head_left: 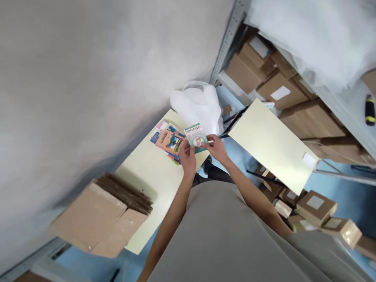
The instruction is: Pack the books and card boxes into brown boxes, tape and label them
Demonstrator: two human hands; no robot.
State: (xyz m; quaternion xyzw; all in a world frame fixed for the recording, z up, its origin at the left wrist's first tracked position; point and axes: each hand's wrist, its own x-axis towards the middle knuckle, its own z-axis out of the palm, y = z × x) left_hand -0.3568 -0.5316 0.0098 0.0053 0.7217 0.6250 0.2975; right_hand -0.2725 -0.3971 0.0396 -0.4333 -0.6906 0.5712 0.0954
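Observation:
A small booklet (194, 132) with a white and green cover is held up between my two hands, facing me. My left hand (187, 157) pinches its lower left corner, while my right hand (217, 148) grips the lower right edge. Just left of it, a stack of booklets (169, 140) lies on the pale yellow table (135, 163), with an orange-covered one on top. Part of that stack is hidden behind my left hand.
Folded flat cardboard (94, 214) rests on the table's near left end. A white plastic bag (202, 103) stands beyond the far end. To the right are another pale table (271, 142), shelved cardboard boxes (285, 88), boxes on the floor (316, 206) and a cutter (370, 110).

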